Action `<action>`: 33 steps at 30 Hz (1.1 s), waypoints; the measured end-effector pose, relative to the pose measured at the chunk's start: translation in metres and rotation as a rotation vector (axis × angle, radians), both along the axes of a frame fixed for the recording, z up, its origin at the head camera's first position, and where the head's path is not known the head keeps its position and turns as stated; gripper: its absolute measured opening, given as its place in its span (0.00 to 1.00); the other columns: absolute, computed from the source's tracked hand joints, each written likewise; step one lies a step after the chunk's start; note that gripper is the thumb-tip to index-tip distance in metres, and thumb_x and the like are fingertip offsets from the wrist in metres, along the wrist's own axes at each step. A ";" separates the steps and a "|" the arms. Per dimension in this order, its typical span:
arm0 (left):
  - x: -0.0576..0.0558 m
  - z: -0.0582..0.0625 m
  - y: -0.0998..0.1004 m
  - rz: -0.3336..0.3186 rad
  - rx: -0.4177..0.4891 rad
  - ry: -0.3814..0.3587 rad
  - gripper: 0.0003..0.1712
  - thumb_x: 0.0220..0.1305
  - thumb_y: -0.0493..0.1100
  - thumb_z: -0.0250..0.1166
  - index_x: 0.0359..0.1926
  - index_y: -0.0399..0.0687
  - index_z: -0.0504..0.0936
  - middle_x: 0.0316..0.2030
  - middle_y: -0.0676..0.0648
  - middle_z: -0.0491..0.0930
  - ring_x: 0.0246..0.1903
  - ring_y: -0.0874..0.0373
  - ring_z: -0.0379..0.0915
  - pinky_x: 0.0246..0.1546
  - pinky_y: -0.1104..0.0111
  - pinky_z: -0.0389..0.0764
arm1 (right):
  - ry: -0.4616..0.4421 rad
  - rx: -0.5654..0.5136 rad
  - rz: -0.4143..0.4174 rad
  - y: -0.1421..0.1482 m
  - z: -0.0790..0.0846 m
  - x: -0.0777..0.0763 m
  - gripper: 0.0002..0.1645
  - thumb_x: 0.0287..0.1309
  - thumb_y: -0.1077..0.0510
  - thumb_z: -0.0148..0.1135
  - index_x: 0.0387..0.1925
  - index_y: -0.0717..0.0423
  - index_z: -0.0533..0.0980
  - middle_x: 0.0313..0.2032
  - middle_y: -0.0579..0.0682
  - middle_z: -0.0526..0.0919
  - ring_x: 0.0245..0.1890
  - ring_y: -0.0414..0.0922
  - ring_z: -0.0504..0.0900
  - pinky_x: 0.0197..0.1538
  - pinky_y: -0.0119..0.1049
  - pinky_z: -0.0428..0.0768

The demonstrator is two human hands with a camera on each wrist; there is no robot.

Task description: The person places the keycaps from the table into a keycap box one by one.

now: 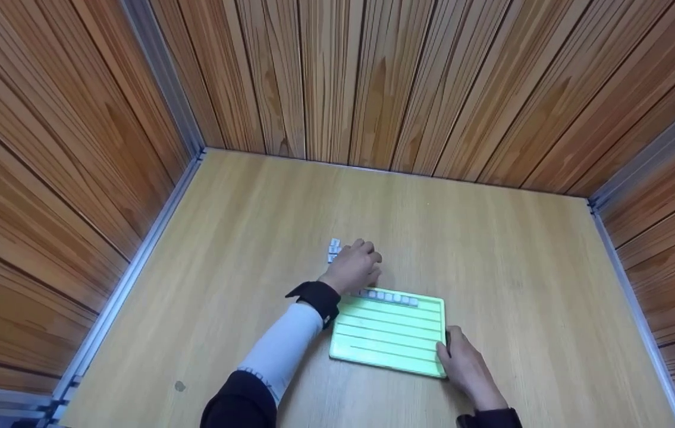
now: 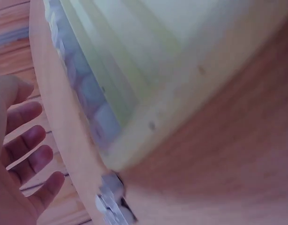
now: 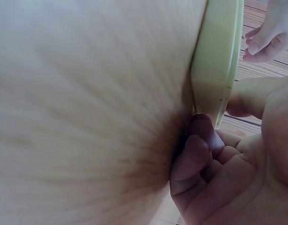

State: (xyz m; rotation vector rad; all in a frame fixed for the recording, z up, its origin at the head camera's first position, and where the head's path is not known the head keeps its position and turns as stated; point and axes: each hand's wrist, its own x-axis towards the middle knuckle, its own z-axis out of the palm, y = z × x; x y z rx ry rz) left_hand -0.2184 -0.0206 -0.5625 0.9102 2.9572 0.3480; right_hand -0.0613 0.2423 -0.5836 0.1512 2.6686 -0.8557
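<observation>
A light green tray (image 1: 388,336) with raised ridges lies on the table, a row of small pale cubes (image 1: 393,297) along its far slot. My right hand (image 1: 467,365) grips its right edge, thumb on the rim; in the right wrist view, the other fingers curl at the underside of the tray (image 3: 215,70). My left hand (image 1: 354,264) hovers beyond the tray's far left corner, its fingers apart and slightly bent around nothing in the left wrist view. Just left of it lie small light cubes (image 1: 334,249) in a short column, partly hidden by the hand; their markings are too small to read.
The wooden table (image 1: 242,238) is bounded by plank walls (image 1: 331,77) at the back and sides, with metal rails (image 1: 135,267) along the edges. A dark round spot (image 1: 179,386) marks the tabletop at the front left.
</observation>
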 end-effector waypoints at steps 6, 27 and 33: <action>-0.009 0.000 -0.015 0.123 -0.025 0.004 0.18 0.73 0.50 0.58 0.55 0.50 0.84 0.52 0.48 0.79 0.54 0.54 0.72 0.52 0.58 0.80 | -0.025 0.004 -0.011 0.000 0.000 -0.001 0.27 0.73 0.57 0.50 0.66 0.69 0.62 0.56 0.64 0.76 0.54 0.55 0.77 0.53 0.53 0.77; -0.035 -0.013 -0.052 0.443 0.037 -0.049 0.19 0.71 0.52 0.63 0.52 0.43 0.82 0.50 0.42 0.78 0.53 0.47 0.73 0.48 0.54 0.80 | 0.030 0.005 0.006 0.000 -0.001 0.000 0.25 0.72 0.58 0.52 0.64 0.68 0.64 0.53 0.62 0.77 0.47 0.51 0.76 0.44 0.45 0.76; -0.039 -0.013 -0.051 0.448 0.060 -0.067 0.18 0.73 0.52 0.60 0.51 0.43 0.83 0.48 0.41 0.79 0.49 0.46 0.75 0.46 0.54 0.80 | 0.011 -0.005 -0.005 -0.001 -0.001 0.001 0.26 0.73 0.58 0.51 0.65 0.68 0.64 0.48 0.58 0.77 0.42 0.49 0.74 0.39 0.39 0.72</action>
